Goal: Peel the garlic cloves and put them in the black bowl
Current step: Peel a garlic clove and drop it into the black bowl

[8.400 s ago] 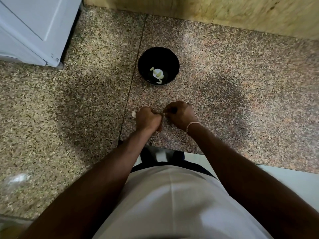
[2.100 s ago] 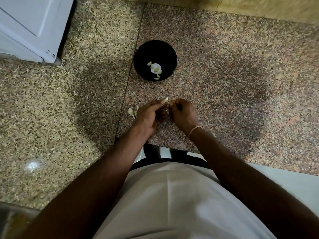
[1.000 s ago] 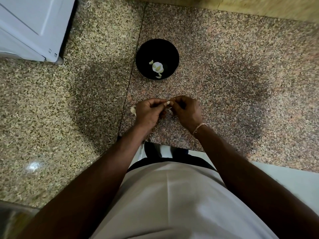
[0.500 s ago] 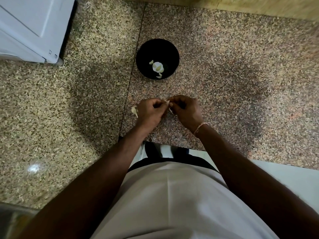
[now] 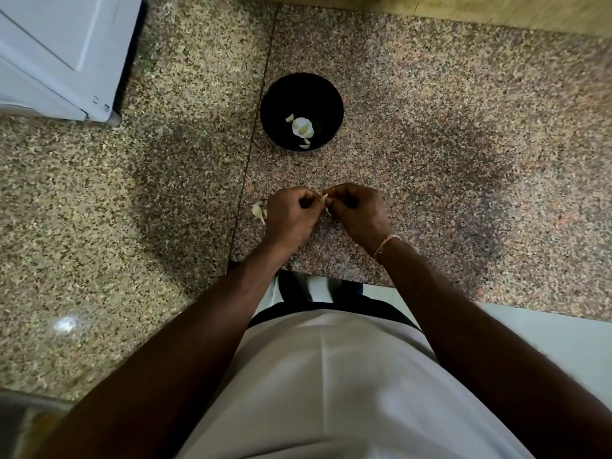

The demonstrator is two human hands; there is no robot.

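A black bowl point(image 5: 277, 94) stands on the speckled granite counter and holds several pale garlic cloves point(image 5: 302, 128). Nearer to me, my left hand point(image 5: 291, 215) and my right hand point(image 5: 357, 212) meet fingertip to fingertip, both with curled fingers. Between them they pinch one small pale garlic clove point(image 5: 324, 201), mostly hidden by the fingers. A strip of papery skin hangs below it. Loose garlic pieces point(image 5: 259, 210) lie on the counter just left of my left hand, partly hidden by it.
A white appliance point(image 5: 59, 51) stands at the back left of the counter point(image 5: 463, 144). A yellowish wall point(image 5: 496, 11) runs along the back. The counter's front edge is just below my wrists, with the floor and my white shirt beneath.
My hands have stayed together over the same spot, working the clove between the fingertips with small shifts. The bowl and its contents have not changed.
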